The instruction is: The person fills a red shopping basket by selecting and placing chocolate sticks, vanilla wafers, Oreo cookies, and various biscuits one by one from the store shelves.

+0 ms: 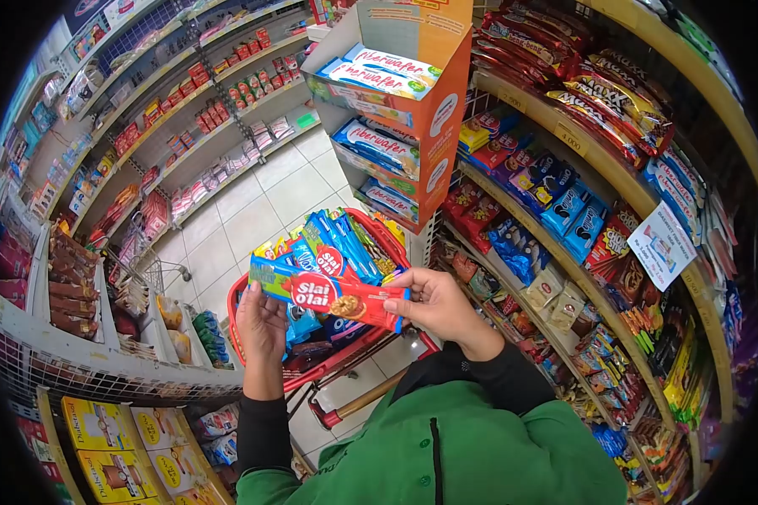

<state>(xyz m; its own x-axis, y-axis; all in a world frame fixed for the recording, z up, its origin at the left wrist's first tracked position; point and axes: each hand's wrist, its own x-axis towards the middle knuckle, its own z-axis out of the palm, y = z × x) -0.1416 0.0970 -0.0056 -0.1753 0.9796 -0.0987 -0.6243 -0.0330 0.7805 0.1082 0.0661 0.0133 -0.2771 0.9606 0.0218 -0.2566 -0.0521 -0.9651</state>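
Observation:
A red Slai O'lai biscuit pack (351, 305), blue and green toward its left end, is held flat in front of me above the basket. My left hand (262, 326) grips its left end, thumb uppermost. At the other end, my right hand (440, 305) pinches the red wrapper between thumb and fingers. Beneath the pack is a red shopping basket (393, 225) filled with packaged snacks. Among them lies a blue Slai O'lai pack (330, 260), partly covered by the held one.
An orange Fiberwafer display stand (440, 126) rises just beyond the basket. Shelves of wafers and biscuits (556, 198) curve along my right, with a hanging price card (662, 246). White bins of snacks (101, 295) and yellow Diabetasol boxes (114, 475) are on my left.

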